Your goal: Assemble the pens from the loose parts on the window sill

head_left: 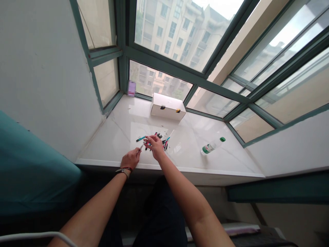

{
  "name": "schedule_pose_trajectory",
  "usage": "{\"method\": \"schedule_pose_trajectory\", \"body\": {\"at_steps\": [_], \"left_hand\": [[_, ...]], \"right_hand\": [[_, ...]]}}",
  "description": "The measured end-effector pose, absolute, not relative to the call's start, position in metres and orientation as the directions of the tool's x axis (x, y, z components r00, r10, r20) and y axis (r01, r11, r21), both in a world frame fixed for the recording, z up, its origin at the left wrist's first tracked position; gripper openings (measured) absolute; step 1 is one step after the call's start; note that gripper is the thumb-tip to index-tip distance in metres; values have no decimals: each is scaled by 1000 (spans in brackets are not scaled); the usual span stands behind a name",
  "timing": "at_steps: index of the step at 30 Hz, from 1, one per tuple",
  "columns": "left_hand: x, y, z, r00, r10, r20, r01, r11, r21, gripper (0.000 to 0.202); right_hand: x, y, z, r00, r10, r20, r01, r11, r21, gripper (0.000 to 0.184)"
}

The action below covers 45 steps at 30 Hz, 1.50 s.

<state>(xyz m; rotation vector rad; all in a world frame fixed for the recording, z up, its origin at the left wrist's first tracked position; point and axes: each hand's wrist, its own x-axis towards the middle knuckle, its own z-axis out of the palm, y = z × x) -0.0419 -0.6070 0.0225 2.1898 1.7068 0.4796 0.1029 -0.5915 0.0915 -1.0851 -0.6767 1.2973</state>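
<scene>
Daylit green-framed windows [164, 61] rise behind the marbled white sill [195, 137], white walls [43, 58] flank it, and teal cloth [33, 164] hangs left of it.

Loose pens [166, 140] crowd the windowsill [189, 154] around the right hand [155, 144]; farther beyond it, a white cardboard box [168, 110] blocks the way. Room lies open beyond the left hand's [130, 159] outer side, and rightward until the green-capped bottle [208, 148].

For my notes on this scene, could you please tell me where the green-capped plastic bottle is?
In the head view, the green-capped plastic bottle is on the white sill, to the right of the pen pile and the right hand.
</scene>
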Motion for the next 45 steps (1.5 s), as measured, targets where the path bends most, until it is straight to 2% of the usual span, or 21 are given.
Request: {"method": "schedule_pose_trajectory", "body": {"at_steps": [11, 26, 32, 37, 42, 45], "left_hand": [[-42, -606, 17, 242, 964, 107, 860, -264, 436, 36], [-42, -606, 15, 237, 967, 96, 860, -255, 443, 36], [-42, -607, 20, 242, 965, 99, 859, -261, 441, 35], [-43, -607, 21, 243, 966, 88, 861, -256, 439, 36], [-44, -604, 14, 250, 963, 102, 858, -269, 437, 38], [-43, -603, 10, 246, 963, 110, 858, -269, 438, 38]], "right_hand": [[102, -591, 90, 209, 958, -196, -467, -78, -881, 36], [100, -594, 87, 226, 962, -155, -382, -59, -922, 32], [99, -594, 79, 275, 957, -94, -222, -32, -975, 34], [140, -595, 73, 508, 861, -23, 0, -27, -1000, 34], [216, -611, 64, 693, 717, -79, 78, -183, -980, 31], [246, -619, 58, 650, 749, -126, 158, -295, -942, 27]]}}
